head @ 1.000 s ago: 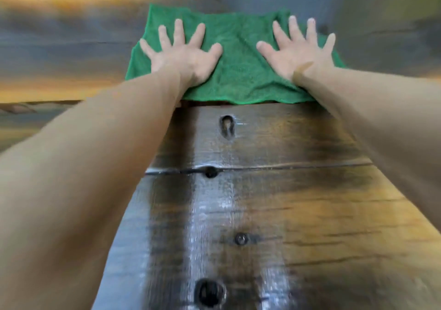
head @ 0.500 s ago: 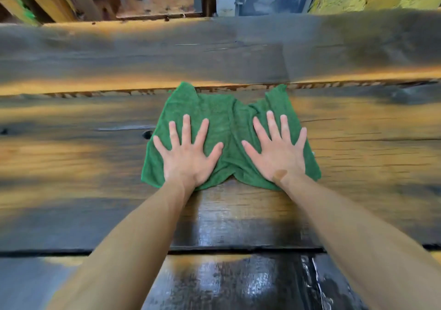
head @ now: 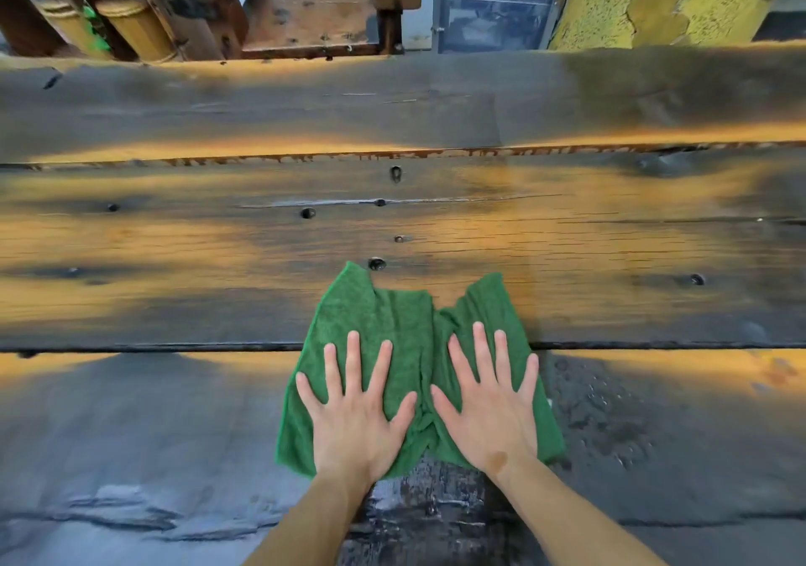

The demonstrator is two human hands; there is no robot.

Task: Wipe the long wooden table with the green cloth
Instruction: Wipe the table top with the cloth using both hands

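Both hands are dragging the green cloth (head: 405, 347) back toward the person: a second ago it was lying far out by the table's far edge, half a second ago it was sitting on the middle plank, and now it is straddling the dark seam between the middle plank and the near one. That is suggesting one full pull-stroke across the width of the long wooden table (head: 174, 251) is nearly ending, with the stretches to either side apparently waiting their turn (water beads are showing just right of the cloth). Reading from the left: the left hand (head: 355, 413) is pressing flat on the cloth's left half, fingers spread wide, gripping nothing; a bunched ridge of fabric is rising between the hands, which the pull is probably causing; the right hand (head: 490, 408) is pressing flat on the right half, equally splayed and clasping nothing. Counting up: one cloth, two hands, three planks in view, several dark knot holes (head: 376, 264).
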